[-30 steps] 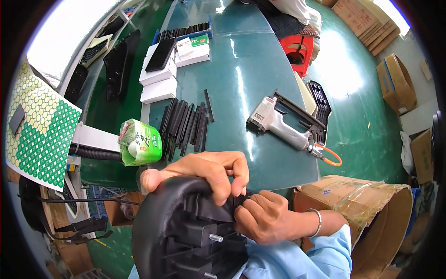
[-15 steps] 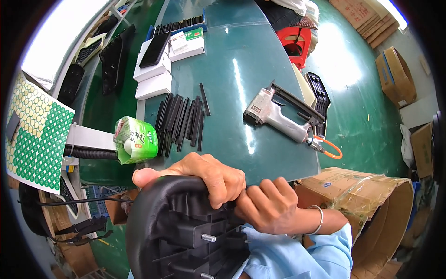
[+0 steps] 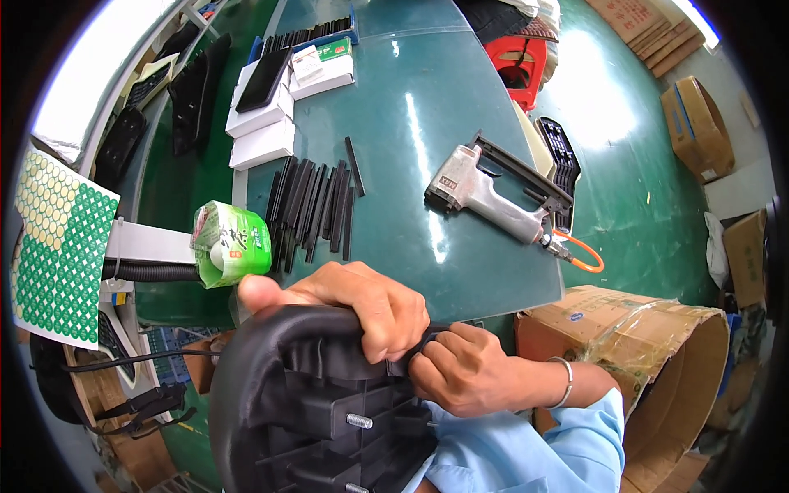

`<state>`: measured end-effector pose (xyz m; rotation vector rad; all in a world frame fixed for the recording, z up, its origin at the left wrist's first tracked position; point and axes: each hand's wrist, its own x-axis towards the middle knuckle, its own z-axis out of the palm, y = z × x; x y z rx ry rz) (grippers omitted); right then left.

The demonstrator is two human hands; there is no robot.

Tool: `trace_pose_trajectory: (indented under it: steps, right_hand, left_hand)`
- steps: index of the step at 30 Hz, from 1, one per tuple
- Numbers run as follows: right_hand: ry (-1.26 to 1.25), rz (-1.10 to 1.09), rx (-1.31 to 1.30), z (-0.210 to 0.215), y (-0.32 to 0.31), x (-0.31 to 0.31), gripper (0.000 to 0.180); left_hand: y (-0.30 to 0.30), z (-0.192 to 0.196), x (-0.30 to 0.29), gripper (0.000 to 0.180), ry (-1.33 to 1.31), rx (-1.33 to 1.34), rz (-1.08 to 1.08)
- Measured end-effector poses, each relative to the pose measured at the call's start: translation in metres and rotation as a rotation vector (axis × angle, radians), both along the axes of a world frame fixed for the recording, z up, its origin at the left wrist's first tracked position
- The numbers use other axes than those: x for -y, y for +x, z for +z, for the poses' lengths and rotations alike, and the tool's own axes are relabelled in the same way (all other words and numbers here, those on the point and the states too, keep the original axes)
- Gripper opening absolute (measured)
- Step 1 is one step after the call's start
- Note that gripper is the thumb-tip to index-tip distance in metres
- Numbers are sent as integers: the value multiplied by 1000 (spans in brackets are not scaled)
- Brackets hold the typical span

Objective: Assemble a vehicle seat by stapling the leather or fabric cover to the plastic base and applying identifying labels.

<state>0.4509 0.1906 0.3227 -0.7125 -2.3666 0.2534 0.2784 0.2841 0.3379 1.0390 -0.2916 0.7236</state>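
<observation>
head view: black seat pad [image 3: 279,386] cut off below

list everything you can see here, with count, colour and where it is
seat pad: one, black, underside up, bottom centre
strips: a loose row, black, table middle
nail gun: one, silver, table right
hose: one, orange, on the gun's handle end
carton: one, green, table's left edge
boxes: several, white, far left of table
cardboard box: one, brown, right of table
stool: one, red, beyond table
left hand: on the pad's rim
right hand: pinching the rim

Left hand [image 3: 353,308] curled in a grip, right hand [image 3: 460,370] pinching beside it.
</observation>
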Motion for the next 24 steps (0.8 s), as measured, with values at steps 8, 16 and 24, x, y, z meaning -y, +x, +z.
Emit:
trace_pose_trajectory:
  steps: [8, 16, 24]
  right_hand:
    - [-21, -169, -42, 2, -10, 13, 19]
    - [-48, -137, -176, 6, 14, -2, 21]
    - [43, -65, -360, 52, 12, -40, 15]
  left_hand:
    - [3, -25, 4, 72, 98, -268, -75]
    - [12, -32, -11, 67, 127, -62, -233]
    - [9, -25, 14, 69, 42, -59, -225]
